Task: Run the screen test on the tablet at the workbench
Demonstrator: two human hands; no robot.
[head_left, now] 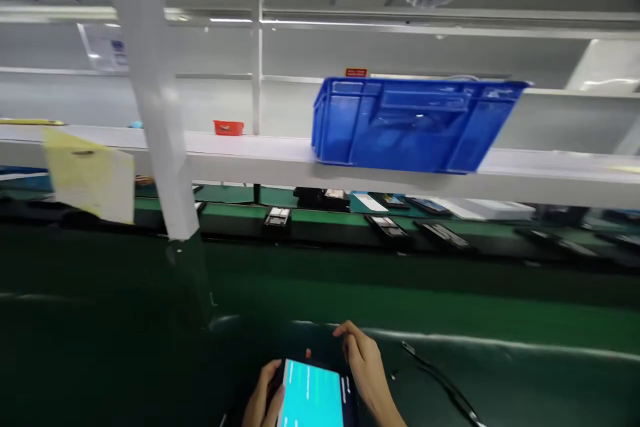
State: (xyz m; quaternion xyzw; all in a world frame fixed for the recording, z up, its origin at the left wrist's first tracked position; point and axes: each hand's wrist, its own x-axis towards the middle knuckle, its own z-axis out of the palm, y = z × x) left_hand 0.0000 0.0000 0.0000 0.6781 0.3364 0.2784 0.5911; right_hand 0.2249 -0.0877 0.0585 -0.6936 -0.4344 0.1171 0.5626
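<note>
left hand [263,401] grip closed on tablet [314,399] left edge | right hand [367,367] grip closed on right edge | green mat [500,320] beyond

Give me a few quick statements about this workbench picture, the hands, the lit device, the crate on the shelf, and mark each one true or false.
1. Both hands grip a device with a lit cyan screen. True: the left hand and right hand hold the tablet at its sides.
2. The crate on the shelf is red. False: the crate is blue; only a small red tray sits further left.
3. A black cable lies on the green mat right of the hands. True: the cable runs there.
4. The tablet's screen is dark. False: it glows cyan.
5. The crate stands on the green conveyor. False: it rests on the white shelf above it.
</note>
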